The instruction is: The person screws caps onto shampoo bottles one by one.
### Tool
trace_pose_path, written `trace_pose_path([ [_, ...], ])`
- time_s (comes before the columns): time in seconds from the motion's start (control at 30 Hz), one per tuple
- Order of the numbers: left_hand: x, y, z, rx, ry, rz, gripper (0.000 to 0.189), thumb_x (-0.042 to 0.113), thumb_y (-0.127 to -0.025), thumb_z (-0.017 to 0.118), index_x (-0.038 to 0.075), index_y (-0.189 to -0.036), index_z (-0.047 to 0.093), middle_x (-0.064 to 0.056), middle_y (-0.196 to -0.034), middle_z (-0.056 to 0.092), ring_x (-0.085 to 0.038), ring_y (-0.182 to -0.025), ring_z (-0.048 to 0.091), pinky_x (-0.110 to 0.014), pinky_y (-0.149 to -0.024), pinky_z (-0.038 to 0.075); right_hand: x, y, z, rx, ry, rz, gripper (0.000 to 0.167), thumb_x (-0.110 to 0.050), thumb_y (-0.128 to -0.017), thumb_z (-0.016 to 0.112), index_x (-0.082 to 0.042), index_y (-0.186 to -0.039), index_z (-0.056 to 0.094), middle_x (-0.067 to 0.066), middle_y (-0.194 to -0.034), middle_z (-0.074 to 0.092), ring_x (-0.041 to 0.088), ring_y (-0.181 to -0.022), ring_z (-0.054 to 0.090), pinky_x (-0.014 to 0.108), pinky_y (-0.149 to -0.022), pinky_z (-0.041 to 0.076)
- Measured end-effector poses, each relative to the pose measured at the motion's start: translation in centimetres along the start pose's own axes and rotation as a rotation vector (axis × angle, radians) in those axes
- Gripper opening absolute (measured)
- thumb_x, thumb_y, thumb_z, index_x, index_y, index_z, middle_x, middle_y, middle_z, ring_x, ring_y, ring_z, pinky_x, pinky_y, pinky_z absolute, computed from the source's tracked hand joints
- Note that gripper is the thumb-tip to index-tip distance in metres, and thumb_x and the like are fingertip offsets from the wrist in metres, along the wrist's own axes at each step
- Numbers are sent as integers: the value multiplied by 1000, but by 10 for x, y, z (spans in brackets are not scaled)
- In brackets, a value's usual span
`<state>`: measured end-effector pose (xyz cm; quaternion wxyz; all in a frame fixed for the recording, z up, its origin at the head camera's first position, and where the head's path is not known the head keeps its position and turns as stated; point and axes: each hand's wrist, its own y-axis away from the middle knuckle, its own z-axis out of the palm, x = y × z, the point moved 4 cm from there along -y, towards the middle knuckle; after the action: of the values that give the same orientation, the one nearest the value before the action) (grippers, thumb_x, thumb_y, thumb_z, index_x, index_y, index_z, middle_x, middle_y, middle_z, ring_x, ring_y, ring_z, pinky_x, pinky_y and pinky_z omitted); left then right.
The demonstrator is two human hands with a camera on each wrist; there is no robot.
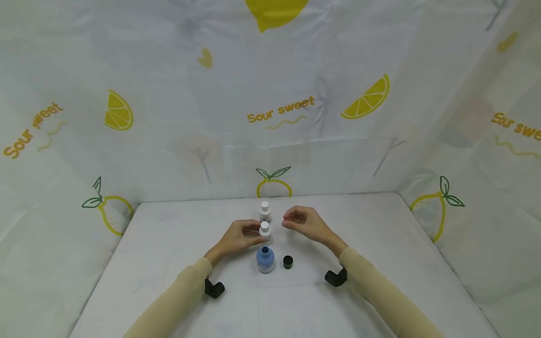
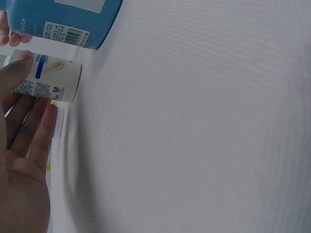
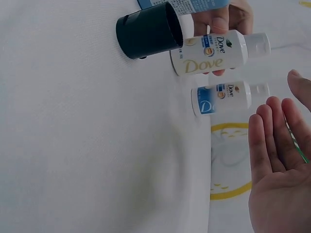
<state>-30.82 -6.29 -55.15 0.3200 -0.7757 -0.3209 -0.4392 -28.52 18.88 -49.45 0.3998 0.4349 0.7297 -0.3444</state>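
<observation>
Around a white Dove bottle (image 1: 265, 231) with a white cap, my left hand (image 1: 235, 237) has its thumb on one side and its fingers on the other. The bottle stands upright, and gold lettering shows on its label (image 3: 204, 63) in the right wrist view. Just behind it is a second, blue-and-white Dove bottle (image 1: 265, 213), also capped. My right hand (image 1: 309, 224) hovers to the right of that one, fingers extended and holding nothing. Nearest to me stands a blue bottle (image 1: 265, 263) whose neck is uncapped. A dark green cap (image 1: 288, 262) sits at its right.
The white-covered table (image 1: 169, 310) meets a lemon-printed curtain (image 1: 228, 155) at the back and on both sides. Black wrist mounts (image 1: 336, 278) hang beneath the sleeves. The bottles form a line running away from me.
</observation>
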Motion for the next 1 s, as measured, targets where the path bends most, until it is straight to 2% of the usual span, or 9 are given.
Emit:
trace_pose_path([
  [0.17,0,1,0,-4,25,8,43,11,-93,87,-2,-132,72,-21,-131,76,-36,-120,77,-33,-103,64,3,2,1,-3,-21,5,26,-14,-103,76,7,-118,72,19,-113,77,17,-102,73,22,-94,61],
  [0.4,-2,3,2,-27,37,-12,49,10,-94,85,-4,-138,68,-23,-138,73,-40,-124,74,-34,-105,63,8,3,4,9,-18,36,19,-13,-103,75,2,-115,74,18,-112,77,14,-100,72,19,-92,61],
  [0.5,-2,7,0,-36,49,-15,53,8,-95,84,-5,-142,64,-24,-144,69,-41,-128,72,-34,-107,62,11,5,4,19,-9,39,15,-11,-103,75,1,-112,74,17,-110,78,13,-98,72,17,-89,61],
  [0.6,-1,14,-4,-11,35,2,51,5,-96,81,-5,-143,63,-25,-142,70,-41,-127,72,-33,-105,63,15,7,4,24,-9,45,13,-10,-103,75,0,-111,75,16,-108,78,11,-95,71,16,-88,60],
  [0.67,0,20,-8,21,20,20,46,4,-96,80,-4,-139,65,-25,-136,72,-37,-122,73,-31,-101,64,16,8,4,20,-12,48,14,-10,-103,75,1,-111,74,16,-107,77,11,-96,71,15,-88,59],
  [0.8,5,30,-16,65,4,60,31,1,-96,78,-4,-125,69,-25,-120,74,-23,-109,73,-26,-94,65,14,13,2,6,-11,63,15,-12,-103,75,1,-111,74,17,-108,77,14,-96,71,14,-89,59],
  [0.9,10,35,-17,38,3,76,23,2,-97,77,-2,-120,71,-23,-115,75,-11,-104,72,-25,-92,65,13,16,0,-11,2,75,16,-13,-103,75,0,-112,74,17,-108,76,16,-97,71,14,-90,59],
  [1.0,16,40,-14,-14,5,101,23,5,-98,77,0,-120,72,-22,-116,75,-12,-106,73,-30,-95,66,14,18,-1,-28,3,79,17,-14,-103,75,0,-113,73,16,-109,76,16,-98,70,14,-91,58],
])
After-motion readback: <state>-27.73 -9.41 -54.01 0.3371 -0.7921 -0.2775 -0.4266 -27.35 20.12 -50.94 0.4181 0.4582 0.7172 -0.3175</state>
